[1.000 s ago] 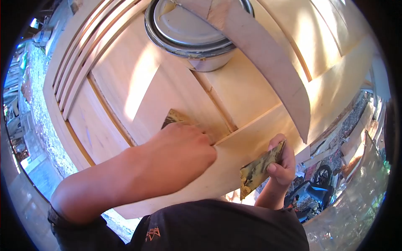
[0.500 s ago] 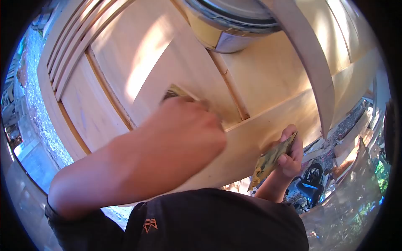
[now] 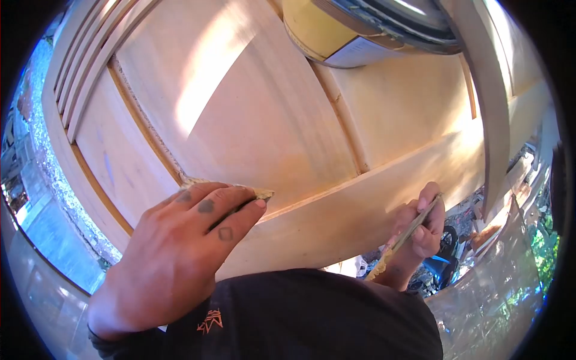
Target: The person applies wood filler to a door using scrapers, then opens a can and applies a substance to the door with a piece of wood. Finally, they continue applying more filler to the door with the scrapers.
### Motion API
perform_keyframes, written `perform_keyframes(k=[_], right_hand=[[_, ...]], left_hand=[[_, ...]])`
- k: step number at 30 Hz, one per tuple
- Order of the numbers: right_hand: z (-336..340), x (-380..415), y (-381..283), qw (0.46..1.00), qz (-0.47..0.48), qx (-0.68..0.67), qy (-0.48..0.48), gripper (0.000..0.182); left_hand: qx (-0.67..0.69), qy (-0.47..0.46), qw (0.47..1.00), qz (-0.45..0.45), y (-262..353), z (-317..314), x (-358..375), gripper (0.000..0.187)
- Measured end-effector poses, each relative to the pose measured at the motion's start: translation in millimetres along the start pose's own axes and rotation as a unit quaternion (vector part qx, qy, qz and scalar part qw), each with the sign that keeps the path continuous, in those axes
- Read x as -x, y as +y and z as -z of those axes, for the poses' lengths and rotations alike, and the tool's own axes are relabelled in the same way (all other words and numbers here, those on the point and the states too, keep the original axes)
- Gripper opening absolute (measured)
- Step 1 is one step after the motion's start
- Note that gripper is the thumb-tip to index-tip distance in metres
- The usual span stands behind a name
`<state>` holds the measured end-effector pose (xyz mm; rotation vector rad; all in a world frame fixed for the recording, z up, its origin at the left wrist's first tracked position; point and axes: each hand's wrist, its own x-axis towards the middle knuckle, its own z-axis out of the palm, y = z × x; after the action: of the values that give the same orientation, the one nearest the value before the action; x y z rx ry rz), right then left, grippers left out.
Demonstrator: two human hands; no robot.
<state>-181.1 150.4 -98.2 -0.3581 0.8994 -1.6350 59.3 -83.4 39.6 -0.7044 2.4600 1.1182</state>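
Note:
Fingers pressed together, my left hand (image 3: 186, 240) grips a small flat scraper (image 3: 264, 195) that is mostly hidden, only a yellowish, putty-smeared corner showing. It is down at the lower edge of a pale wooden panel (image 3: 264, 126), beside a strip with rough filler along it. My right hand (image 3: 423, 222) pinches a thin flat plate (image 3: 414, 225), seen nearly edge-on, with yellowish putty along its lower end. This hand is in front of the wooden side rail (image 3: 336, 222).
A large can (image 3: 336, 36) with a yellow side and a pale label stands at the top. A curved wooden strip (image 3: 489, 90) arches on the right. Thin curved slats (image 3: 99, 54) lie at upper left. Dark wheeled equipment (image 3: 447, 258) and scraps are beyond the rail.
My left hand has moved down and left from the middle of the panel to its lower edge. The plate in my right hand has turned nearly edge-on. The view has shifted slightly.

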Motion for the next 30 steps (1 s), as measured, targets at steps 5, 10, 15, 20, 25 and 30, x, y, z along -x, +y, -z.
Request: perform_keyframes(k=[5,10,15,20,25,30], right_hand=[[-11,0,-8,0.997,-0.026,0.036,0.07,0.052],[-27,-9,-7,0.995,0.004,0.056,0.079,0.052],[-95,-10,11,0.987,0.001,0.033,0.159,0.047],[-165,9,56,0.997,-0.045,-0.033,0.044,0.042],[-224,22,62,0.998,-0.048,-0.032,-0.016,0.048],[-240,41,65,0.995,-0.011,-0.057,-0.075,0.044]], left_hand=[[0.268,0.097,0.955,0.085,-13,-17,23,0.042],[0.744,0.137,0.649,0.082,-30,-54,69,0.045],[0.618,0.177,0.766,0.009,-23,-78,102,0.046],[0.136,0.379,0.898,-0.177,-9,-91,127,0.054],[0.044,0.492,0.83,-0.261,-31,-125,154,0.056],[-0.016,0.452,0.883,-0.13,-71,-137,170,0.051]])
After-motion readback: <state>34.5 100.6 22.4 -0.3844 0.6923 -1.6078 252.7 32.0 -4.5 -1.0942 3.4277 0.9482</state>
